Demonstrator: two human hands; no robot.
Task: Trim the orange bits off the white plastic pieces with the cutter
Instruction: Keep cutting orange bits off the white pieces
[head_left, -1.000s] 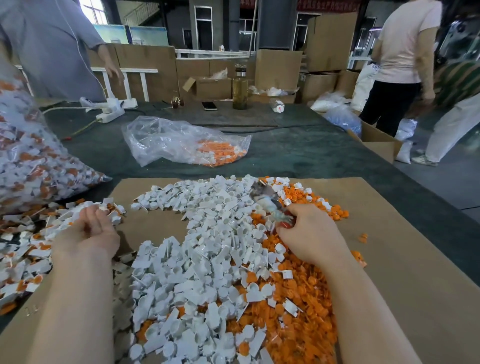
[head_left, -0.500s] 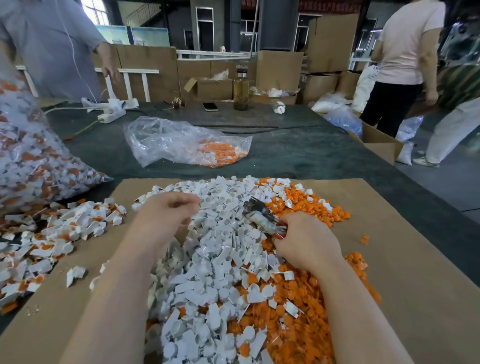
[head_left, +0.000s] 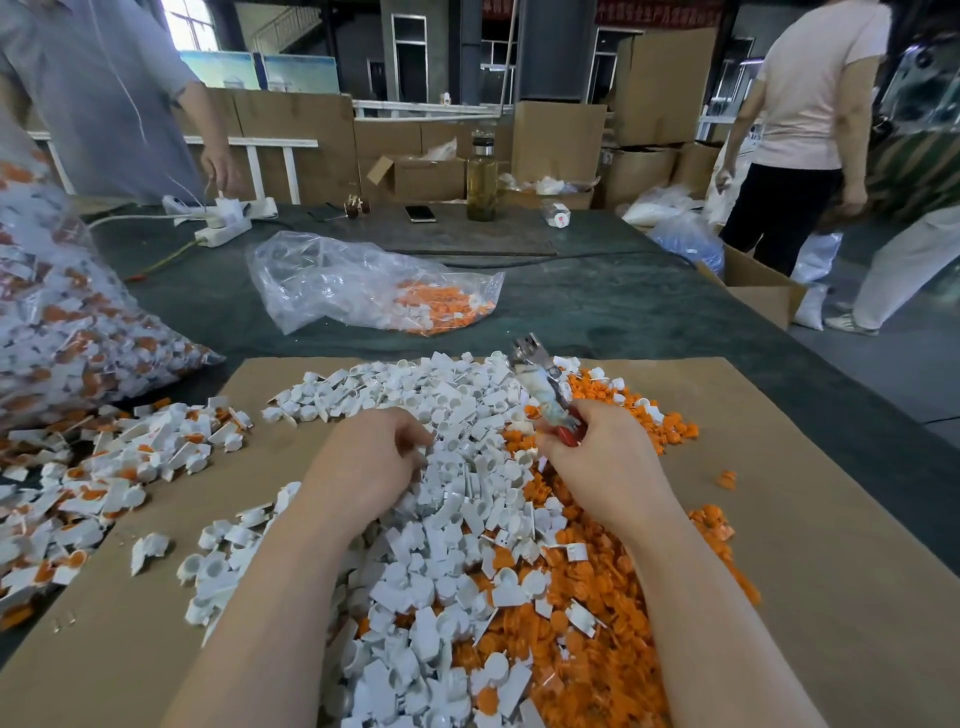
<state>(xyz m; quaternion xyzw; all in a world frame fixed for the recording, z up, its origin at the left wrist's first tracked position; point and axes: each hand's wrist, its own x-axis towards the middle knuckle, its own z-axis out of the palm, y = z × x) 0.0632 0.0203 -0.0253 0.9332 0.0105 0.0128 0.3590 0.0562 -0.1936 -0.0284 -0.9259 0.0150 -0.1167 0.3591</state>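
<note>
Step in hand, as I judge it: between cuts, over the trimmed pile. My left hand (head_left: 371, 460) lies over the heap of white plastic pieces (head_left: 447, 499) at the centre of the cardboard sheet (head_left: 810, 545), fingers curled loosely down among the pieces. I cannot tell whether this grip holds a piece. My right hand (head_left: 597, 457) grips the cutter (head_left: 540, 387) by its red handles; the head points up and away from me, above the seam where white pieces meet the orange bits (head_left: 597, 623).

Untrimmed pieces (head_left: 93, 483), white with orange still attached, lie in a separate spread at the left edge of the sheet, well apart from both hands, beside a full bag (head_left: 62, 332) on the table (head_left: 597, 312).

Next move requires: fetch one untrimmed piece with the left grip. Bring its orange part between the cutter blades. Keep fingertips away from the blades.
</note>
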